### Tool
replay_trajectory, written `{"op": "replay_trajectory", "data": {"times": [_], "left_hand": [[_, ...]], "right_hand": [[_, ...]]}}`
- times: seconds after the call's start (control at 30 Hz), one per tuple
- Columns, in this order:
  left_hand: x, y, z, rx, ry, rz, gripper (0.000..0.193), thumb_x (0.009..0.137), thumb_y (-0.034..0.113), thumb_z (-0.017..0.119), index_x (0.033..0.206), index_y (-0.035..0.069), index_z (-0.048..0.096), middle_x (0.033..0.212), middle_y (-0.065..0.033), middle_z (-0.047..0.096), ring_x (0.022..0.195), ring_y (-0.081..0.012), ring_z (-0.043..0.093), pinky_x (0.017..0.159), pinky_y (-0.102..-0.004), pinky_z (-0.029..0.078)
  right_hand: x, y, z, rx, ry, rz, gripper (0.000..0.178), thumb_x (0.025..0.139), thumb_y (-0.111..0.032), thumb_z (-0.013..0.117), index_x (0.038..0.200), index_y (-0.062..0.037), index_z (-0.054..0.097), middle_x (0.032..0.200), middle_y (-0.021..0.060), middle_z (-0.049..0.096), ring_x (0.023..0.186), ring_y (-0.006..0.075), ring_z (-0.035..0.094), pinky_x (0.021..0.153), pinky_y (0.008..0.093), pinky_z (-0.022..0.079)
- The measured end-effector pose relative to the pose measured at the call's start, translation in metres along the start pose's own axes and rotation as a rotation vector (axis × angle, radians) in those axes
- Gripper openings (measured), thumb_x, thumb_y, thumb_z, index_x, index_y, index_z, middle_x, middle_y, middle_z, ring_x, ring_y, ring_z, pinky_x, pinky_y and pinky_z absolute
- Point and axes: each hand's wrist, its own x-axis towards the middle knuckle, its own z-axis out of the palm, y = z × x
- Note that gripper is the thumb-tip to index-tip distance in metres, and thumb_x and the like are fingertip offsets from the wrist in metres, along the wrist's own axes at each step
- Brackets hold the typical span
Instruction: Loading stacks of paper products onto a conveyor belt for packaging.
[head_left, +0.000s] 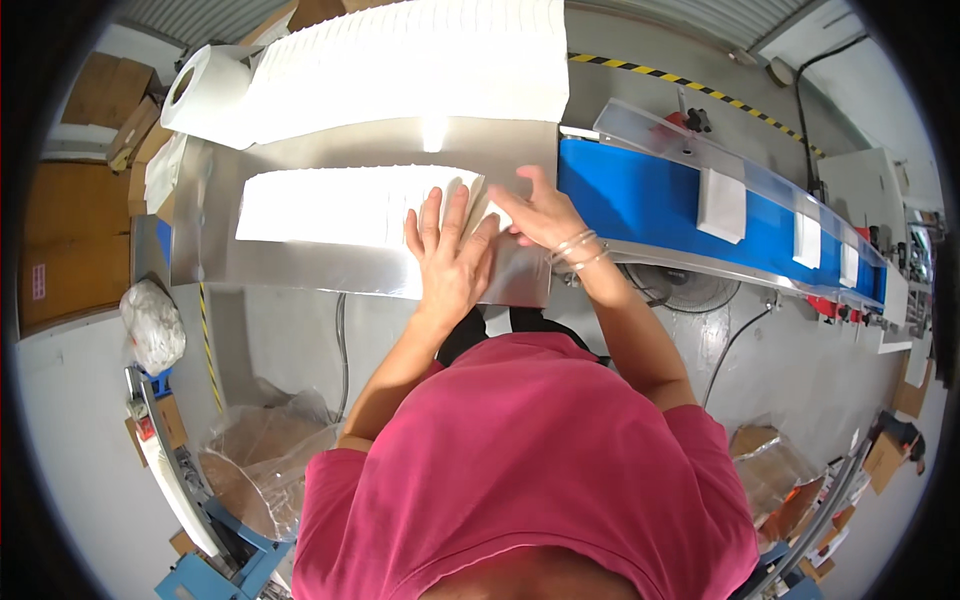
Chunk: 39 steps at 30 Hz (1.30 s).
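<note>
A long row of folded white tissues [320,205] stands on a metal tabletop [330,270] in front of me. My left hand [450,255] lies over the row's right part with its fingers spread. At the right end, a few folds lean apart from the rest. My right hand [545,215], with clear bands round its wrist, grips these end folds; its fingers partly hide them. Behind, a larger bank of folded white tissues [410,75] runs along the table's far side.
A white paper roll [208,90] lies at the far left. On the right, a blue conveyor belt [640,195] with a clear side guard [760,185] carries several white folded packs [722,205]. A floor fan [690,288] stands beneath. Plastic bags [270,460] and cartons lie behind me.
</note>
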Motion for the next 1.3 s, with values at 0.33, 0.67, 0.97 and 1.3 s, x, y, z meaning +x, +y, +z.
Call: {"op": "replay_trajectory", "data": {"times": [0.33, 0.67, 0.97, 1.3], "left_hand": [[-0.005, -0.020, 0.000, -0.139, 0.111, -0.182, 0.036, 0.077, 0.002, 0.064, 0.113, 0.006, 0.061, 0.135, -0.0171, 0.042, 0.127, -0.0400, 0.034, 0.105, -0.0540, 0.022], [0.001, -0.008, -0.011, -0.129, 0.006, -0.088, 0.031, 0.077, 0.011, 0.066, 0.108, 0.012, 0.064, 0.144, -0.0182, 0.034, 0.135, -0.0406, 0.023, 0.108, -0.0563, 0.010], [-0.009, -0.034, -0.003, -0.132, 0.132, -0.191, 0.037, 0.077, -0.002, 0.062, 0.114, 0.005, 0.061, 0.134, -0.0201, 0.043, 0.128, -0.0423, 0.033, 0.102, -0.0578, 0.026], [-0.003, -0.017, -0.024, -0.166, -0.025, -0.096, 0.025, 0.078, 0.015, 0.067, 0.102, 0.009, 0.064, 0.146, -0.0217, 0.029, 0.136, -0.0437, 0.019, 0.106, -0.0586, 0.012]], "right_hand": [[0.012, 0.159, -0.115, -0.416, 1.007, -0.382, 0.046, 0.087, -0.024, 0.055, 0.125, -0.0017, 0.041, 0.097, 0.0151, 0.060, 0.081, 0.0291, 0.059, 0.067, 0.0372, 0.048], [0.007, 0.011, 0.020, 0.218, -0.021, -0.032, 0.067, 0.082, -0.036, 0.063, 0.133, -0.0028, 0.035, 0.091, 0.0120, 0.059, 0.079, 0.0181, 0.060, 0.064, 0.0298, 0.051], [0.002, 0.125, -0.088, -0.550, 1.092, -0.138, 0.056, 0.085, -0.027, 0.060, 0.131, -0.0045, 0.039, 0.100, 0.0174, 0.060, 0.090, 0.0260, 0.058, 0.077, 0.0326, 0.047], [0.019, 0.039, 0.025, 0.432, -0.057, 0.002, 0.073, 0.081, -0.045, 0.063, 0.134, -0.0036, 0.033, 0.100, 0.0147, 0.059, 0.086, 0.0210, 0.062, 0.069, 0.0331, 0.053]]}}
